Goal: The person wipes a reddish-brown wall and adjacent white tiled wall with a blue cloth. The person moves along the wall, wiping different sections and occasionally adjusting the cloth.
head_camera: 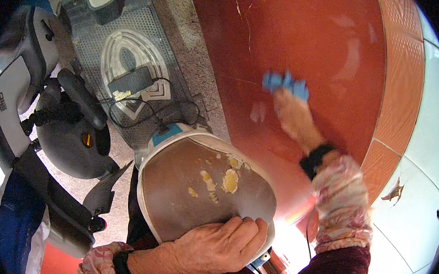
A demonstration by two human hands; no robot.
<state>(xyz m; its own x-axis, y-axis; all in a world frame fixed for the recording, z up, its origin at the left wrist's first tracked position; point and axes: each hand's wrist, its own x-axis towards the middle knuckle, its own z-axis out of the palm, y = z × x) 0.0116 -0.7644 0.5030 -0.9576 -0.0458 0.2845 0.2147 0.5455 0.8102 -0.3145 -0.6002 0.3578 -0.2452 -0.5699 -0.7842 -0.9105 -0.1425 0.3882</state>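
Note:
My left hand (220, 244) rests on the near edge of a brown scooter seat (183, 188), its fingers curled over the rim. The seat's cover is torn in several spots, with yellow foam showing. To the right, my right hand (290, 108) is on a blue cloth (285, 84), on a glossy red surface (310, 35) with scratches. The fingertips are hidden by the cloth and slightly blurred. Both wrists have black bands below patterned sleeve covers.
Beyond the seat, a black charger box (130, 82) with a looped cable lies on the scooter's footboard (94, 47). Another scooter (70, 135) stands at left. Orange edge tiles (402, 86) border the red surface; pale floor tiles (411, 232) lie at right.

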